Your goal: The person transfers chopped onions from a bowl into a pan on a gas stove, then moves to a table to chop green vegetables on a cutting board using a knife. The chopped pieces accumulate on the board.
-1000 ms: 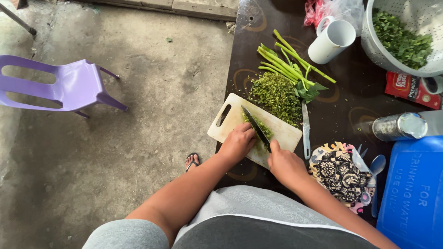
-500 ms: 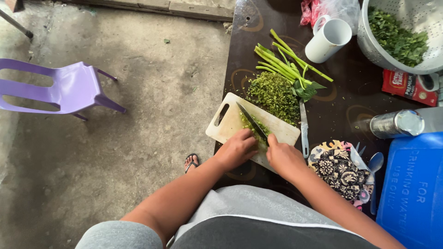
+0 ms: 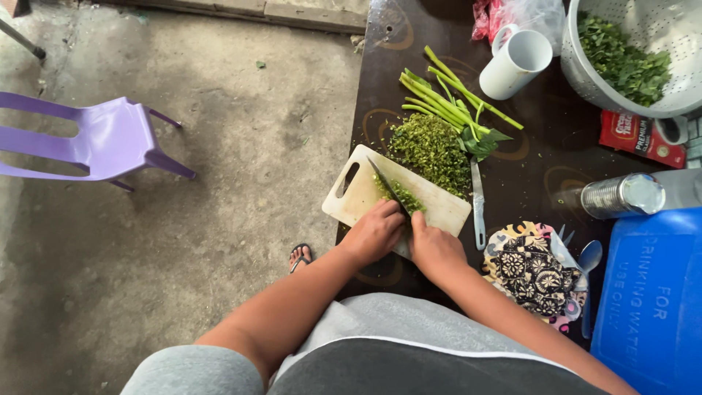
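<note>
Chopped greens (image 3: pixel 401 196), small loose heap, sit mid-way along a pale plastic cutting board (image 3: pixel 365 192) with a handle slot, at the near edge of a dark worktop (image 3: pixel 380 88). Knife (image 3: pixel 386 184) with a dark blade lies angled across the heap, tip pointing away and to the left. Left hand (image 3: pixel 374 234) is bunched on the near side of the heap, fingers curled down onto the greens and board. Right hand (image 3: pixel 436 249) just beside it, its grip closed around the knife handle, handle itself hidden. Hands nearly touching.

Bigger pile of finely chopped greens (image 3: pixel 431 146) lies off the far edge of the board, straight on the worktop. Uncut long green stems (image 3: pixel 453 95) with a few leaves lie past that pile. Second knife (image 3: pixel 477 201), light handle, lies to the right of the board. White mug (image 3: pixel 516 63) further back, white colander (image 3: pixel 643 44) with leafy greens at the far right corner. Metal can (image 3: pixel 621 196), patterned cloth (image 3: pixel 530 267), blue water container (image 3: pixel 651 292) along the right side. Purple plastic chair (image 3: pixel 102 139) on the concrete floor, well apart to the left.

Step looks like mid-mincing: heap being cut finer. Next stroke would need the left fingertips kept tucked clear of the blade and the scatter gathered back under it.
</note>
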